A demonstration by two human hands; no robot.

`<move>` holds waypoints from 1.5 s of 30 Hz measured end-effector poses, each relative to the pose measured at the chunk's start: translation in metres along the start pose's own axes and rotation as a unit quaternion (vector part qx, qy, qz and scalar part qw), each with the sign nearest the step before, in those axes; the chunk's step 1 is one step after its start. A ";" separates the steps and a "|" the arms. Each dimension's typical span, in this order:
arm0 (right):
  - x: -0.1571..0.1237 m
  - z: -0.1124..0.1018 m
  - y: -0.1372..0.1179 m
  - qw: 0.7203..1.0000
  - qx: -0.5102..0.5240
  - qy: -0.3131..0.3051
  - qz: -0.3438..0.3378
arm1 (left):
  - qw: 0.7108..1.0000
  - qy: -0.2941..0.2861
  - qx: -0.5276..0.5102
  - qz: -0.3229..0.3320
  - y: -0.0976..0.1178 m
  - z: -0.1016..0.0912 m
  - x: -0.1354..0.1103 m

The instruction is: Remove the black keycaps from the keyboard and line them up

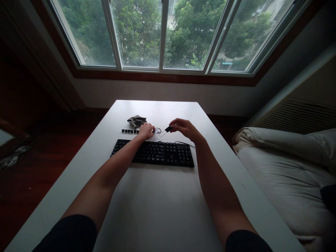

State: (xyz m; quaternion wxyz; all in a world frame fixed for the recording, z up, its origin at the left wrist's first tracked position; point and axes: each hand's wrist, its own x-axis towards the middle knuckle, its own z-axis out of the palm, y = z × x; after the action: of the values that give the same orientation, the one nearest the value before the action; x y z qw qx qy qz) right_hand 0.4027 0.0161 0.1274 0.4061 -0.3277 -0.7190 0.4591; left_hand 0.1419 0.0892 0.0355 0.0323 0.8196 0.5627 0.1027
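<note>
White table (pixel 157 203), window (pixel 162 35) beyond, cloth (pixel 135 121), left forearm (pixel 117 168) partly hiding keyboard (pixel 168 156)

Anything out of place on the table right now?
The small black keycaps beyond the keyboard look odd: keys normally sit on it, though these are neatly lined up. The grey cloth behind them lies crumpled. No spill shows.

full-size black plastic keyboard (pixel 164 153) lying flat, little black square keycaps (pixel 128 131) in a pretty neat row just past it, small black-handled wire tool (pixel 168 129) tilted, wire end pointing down-left
</note>
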 end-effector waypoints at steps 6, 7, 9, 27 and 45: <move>0.000 0.001 -0.002 1.000 -0.011 0.000 0.007 | 1.000 -0.003 -0.003 -0.003 -0.005 0.005 0.004; 0.000 0.002 -0.002 1.000 -0.012 0.000 0.007 | 1.000 -0.001 -0.005 -0.004 -0.005 0.006 0.004; 0.000 0.002 -0.002 1.000 -0.014 -0.001 0.007 | 1.000 0.000 -0.009 -0.009 -0.006 0.006 0.004; 0.008 0.011 0.016 0.997 -0.080 0.001 0.008 | 1.000 0.001 -0.027 -0.012 -0.003 0.001 0.002; 0.008 0.022 0.021 0.989 -0.145 -0.026 0.008 | 0.999 0.004 -0.031 -0.010 -0.003 0.001 0.001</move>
State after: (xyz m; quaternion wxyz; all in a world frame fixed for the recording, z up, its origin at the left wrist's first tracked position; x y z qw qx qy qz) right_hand 0.3815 0.0219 0.1048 0.3315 -0.3768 -0.7858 0.3614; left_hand 0.1396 0.0909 0.0336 0.0561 0.8119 0.5679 0.1232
